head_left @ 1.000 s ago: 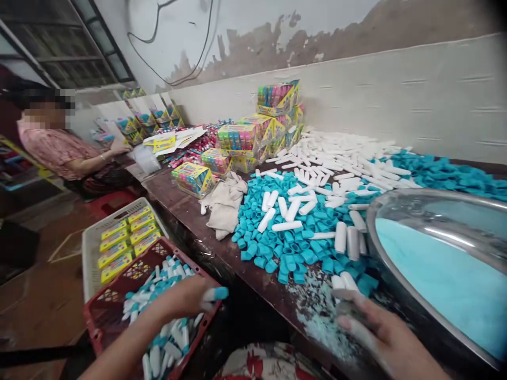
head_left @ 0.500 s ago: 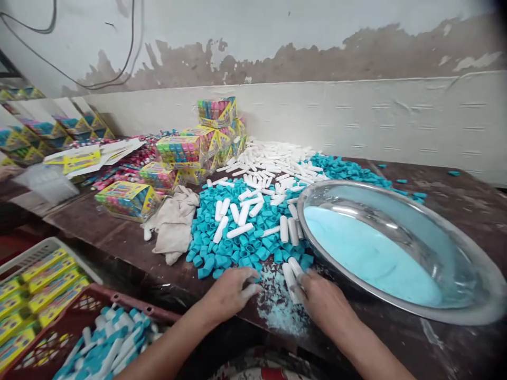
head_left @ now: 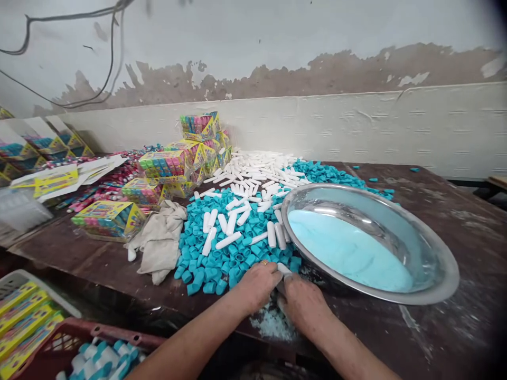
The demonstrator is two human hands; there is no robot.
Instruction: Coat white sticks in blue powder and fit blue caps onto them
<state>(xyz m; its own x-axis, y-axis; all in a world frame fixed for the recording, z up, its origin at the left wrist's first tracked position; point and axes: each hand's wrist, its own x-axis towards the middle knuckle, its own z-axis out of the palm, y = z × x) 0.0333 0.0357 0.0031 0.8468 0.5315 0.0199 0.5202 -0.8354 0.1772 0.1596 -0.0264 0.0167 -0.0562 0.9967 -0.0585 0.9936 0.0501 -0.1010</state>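
Note:
My right hand [head_left: 304,301] grips white plastic tubes by the near edge of the table; one white tube [head_left: 283,269] shows above the fingers, the others are mostly covered. Against it, my left hand [head_left: 259,285] is closed, fingertips at the tubes; what it pinches is hidden. Just beyond the hands lies a heap of blue caps [head_left: 237,261], with several loose white tubes [head_left: 228,240] on top. Pale blue powder [head_left: 273,322] is scattered on the table under the hands.
A steel basin [head_left: 431,287] of light blue powder [head_left: 344,248] stands at right. Left are a crumpled cloth [head_left: 160,240], wrapped packs [head_left: 109,219] and a red crate [head_left: 65,343] with blue-and-white pieces. White tubes [head_left: 257,166] are piled behind, near the wall.
My left hand has moved right and closed against the right hand, where the two were apart before. The right hand still holds the white tubes. The view has shifted slightly.

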